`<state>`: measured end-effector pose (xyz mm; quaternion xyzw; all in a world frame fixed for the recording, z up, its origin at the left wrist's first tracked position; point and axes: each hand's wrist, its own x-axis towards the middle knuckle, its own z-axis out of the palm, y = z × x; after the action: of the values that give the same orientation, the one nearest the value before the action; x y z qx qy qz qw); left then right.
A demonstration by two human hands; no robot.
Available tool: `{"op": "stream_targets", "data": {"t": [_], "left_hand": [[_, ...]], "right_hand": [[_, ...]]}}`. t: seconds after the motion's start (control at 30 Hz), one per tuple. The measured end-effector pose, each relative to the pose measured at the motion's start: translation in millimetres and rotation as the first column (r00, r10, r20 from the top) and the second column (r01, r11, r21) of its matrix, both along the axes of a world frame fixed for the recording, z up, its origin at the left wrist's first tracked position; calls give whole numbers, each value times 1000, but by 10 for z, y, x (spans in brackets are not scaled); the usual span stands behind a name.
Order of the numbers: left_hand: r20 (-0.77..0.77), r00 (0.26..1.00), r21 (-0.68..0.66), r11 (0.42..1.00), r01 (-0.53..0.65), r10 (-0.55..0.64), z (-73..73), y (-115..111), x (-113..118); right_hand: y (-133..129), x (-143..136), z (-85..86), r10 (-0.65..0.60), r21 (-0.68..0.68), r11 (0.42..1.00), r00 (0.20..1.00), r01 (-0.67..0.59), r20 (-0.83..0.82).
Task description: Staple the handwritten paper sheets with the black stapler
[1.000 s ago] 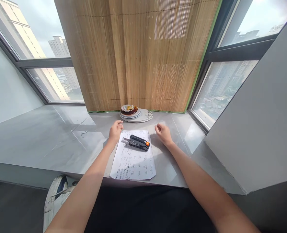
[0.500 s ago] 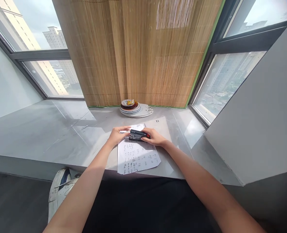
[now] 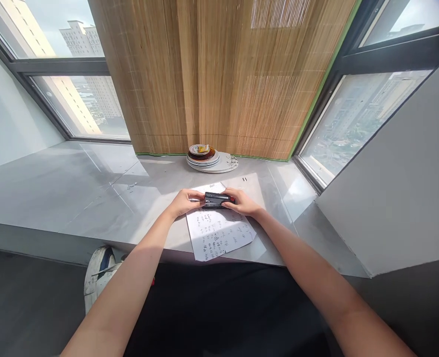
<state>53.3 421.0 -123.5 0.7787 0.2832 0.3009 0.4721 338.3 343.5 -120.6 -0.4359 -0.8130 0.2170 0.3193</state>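
A black stapler (image 3: 215,200) with a red spot near its right end lies crosswise over a sheet of paper (image 3: 223,233) covered in handwriting. My right hand (image 3: 242,202) is closed around the stapler's right end, fingers on the far side and thumb on the near side. At the opposite end, my left hand (image 3: 185,202) has its fingers and thumb closed in on the stapler's left tip. That hand also covers part of the paper's left edge. Whether it pinches paper too is hidden. The paper's lower edge reaches close to the ledge's front edge.
Behind the paper stands a stack of plates (image 3: 203,157) on the grey ledge (image 3: 74,198). Two small dark marks (image 3: 244,179) show right of the plates. A bamboo blind (image 3: 219,79) hangs at the back. Below left is a white chair or stool (image 3: 95,272).
The view has tilted down slightly. The paper has turned a little, its lower end swinging right. My left hand has come closer against the stapler's left end, and the stapler's gap looks narrower.
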Motion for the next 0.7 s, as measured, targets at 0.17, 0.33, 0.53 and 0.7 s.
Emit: {"op": "stream_targets", "data": {"t": [0.17, 0.33, 0.53, 0.7], "left_hand": [[29, 1000, -103, 995, -7, 10, 7, -4, -6], [-12, 1000, -77, 997, -15, 14, -9, -17, -58], [-33, 988, 46, 987, -152, 154, -51, -86, -107], [-7, 969, 102, 964, -247, 249, -39, -168, -278]], "right_hand": [[-1, 3, 4, 2, -8, 1000, 1000, -2, 2], [6, 1, -7, -8, -19, 1000, 1000, 8, 0], [8, -17, -6, -58, -48, 997, 997, 60, 43], [26, -60, -31, -96, -51, 994, 994, 99, 54]]}}
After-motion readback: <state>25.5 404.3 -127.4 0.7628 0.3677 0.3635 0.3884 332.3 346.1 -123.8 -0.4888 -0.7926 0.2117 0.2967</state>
